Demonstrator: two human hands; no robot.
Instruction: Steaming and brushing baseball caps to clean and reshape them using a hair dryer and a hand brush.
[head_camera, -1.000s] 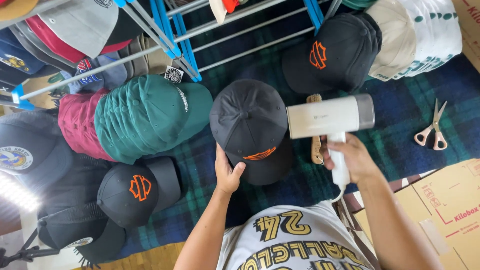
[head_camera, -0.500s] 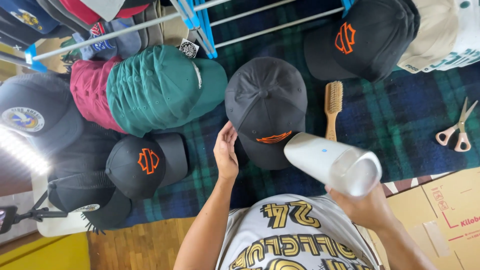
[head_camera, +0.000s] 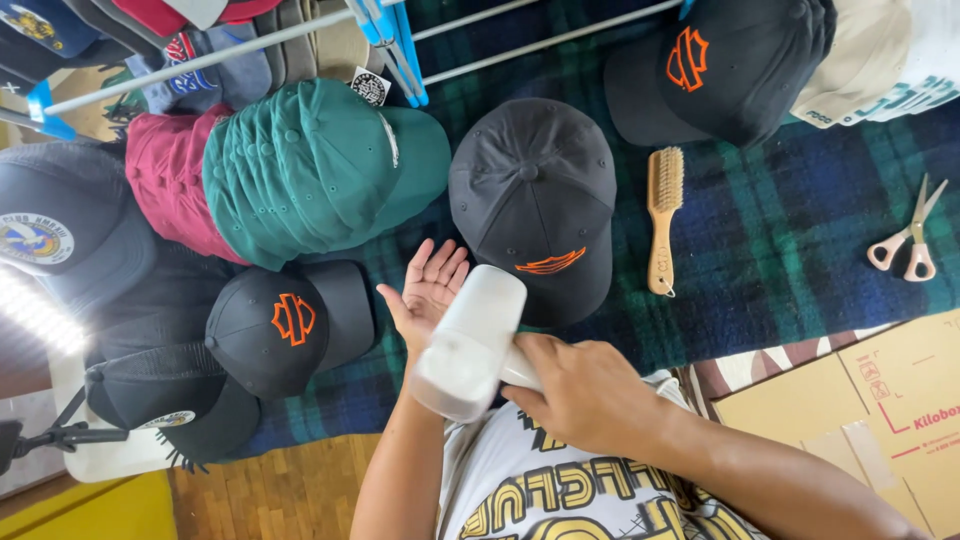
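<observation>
White handheld device (head_camera: 468, 345) gripped by right hand (head_camera: 585, 395), aimed at open left palm (head_camera: 430, 290)

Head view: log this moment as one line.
right hand: grips white handheld device | left hand: open, palm up at its nozzle | black cap: on plaid blanket

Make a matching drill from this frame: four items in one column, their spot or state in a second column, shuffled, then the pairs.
Items
1. white handheld steamer
2. wooden bristle brush
3. pink-handled scissors
4. stack of green caps

Places or states
A. lying far right on the plaid blanket
B. held in the right hand, nozzle at the open left hand
C. beside the maroon cap, left of the black cap with orange stitching
D. lying just right of that black cap

Pairs: 1-B, 2-D, 3-A, 4-C
</observation>
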